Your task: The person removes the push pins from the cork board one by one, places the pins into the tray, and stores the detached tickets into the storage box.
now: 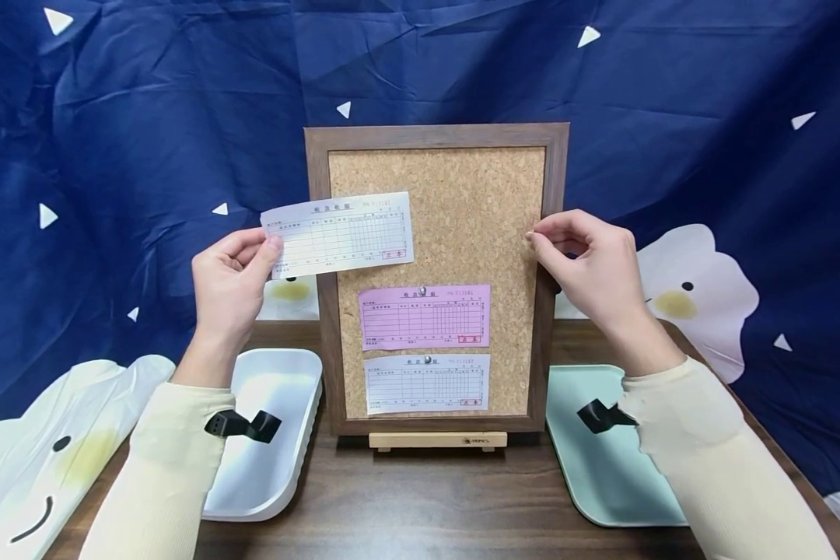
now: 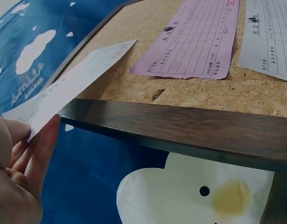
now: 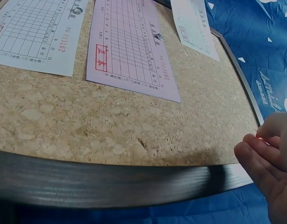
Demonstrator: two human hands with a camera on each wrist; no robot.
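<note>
My left hand [image 1: 232, 274] pinches the left end of a white receipt slip [image 1: 343, 236], thumb in front. The slip tilts slightly, overlapping the left frame and upper part of a cork board [image 1: 476, 210]; in the left wrist view the slip [image 2: 80, 77] stands away from the cork at an angle. By the board's right edge, my right hand [image 1: 591, 253] pinches something tiny, apparently a push pin, mostly hidden by the fingertips. Lower on the cork, silver push pins [image 1: 423, 291] fix a pink receipt slip [image 1: 420, 320] and, beneath it, another white receipt slip [image 1: 420, 393].
The board leans on a small wooden stand [image 1: 437, 441] on a brown table [image 1: 420, 498]. A white tray [image 1: 311, 373] lies left of it, a green tray [image 1: 581, 467] to the right. Behind hangs a blue patterned cloth [image 1: 182, 93].
</note>
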